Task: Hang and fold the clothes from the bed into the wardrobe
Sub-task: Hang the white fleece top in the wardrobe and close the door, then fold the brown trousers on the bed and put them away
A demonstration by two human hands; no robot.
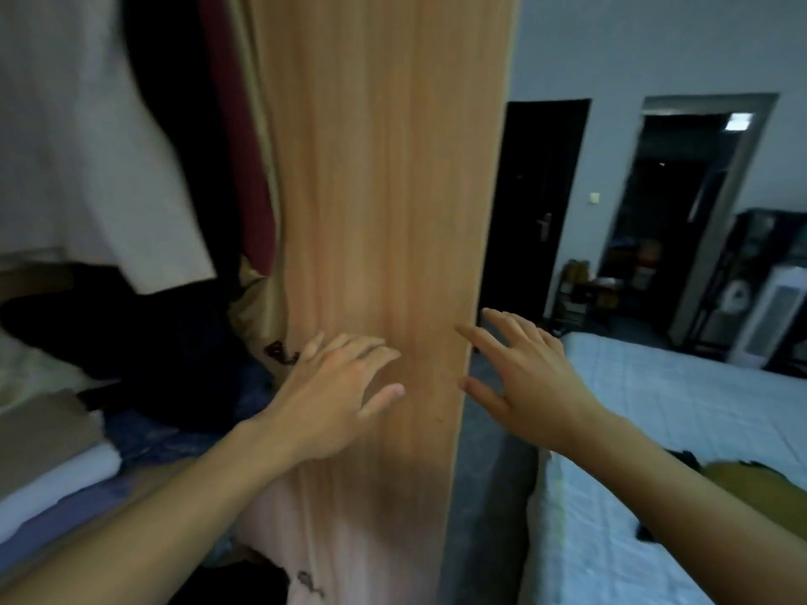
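Observation:
A light wooden wardrobe panel (384, 189) stands upright in the middle of the view. My left hand (336, 386) is in front of it with spread, relaxed fingers and holds nothing. My right hand (528, 377) is at the panel's right edge, fingers straight and spread, also holding nothing. Left of the panel, inside the wardrobe, hang a white garment (83, 146), a dark one and a maroon one (238, 133). Folded clothes (48, 447) are stacked at the lower left. The bed (646, 421) with a pale blue sheet lies to the right, with a yellow-and-black garment (751, 482) on it behind my right forearm.
A dark bundle (144, 338) lies on the wardrobe shelf. A strip of grey floor (489, 495) runs between the panel and the bed. A dark closed door (541, 203) and an open doorway (685, 220) are in the far wall; a white appliance (773, 316) stands at the right.

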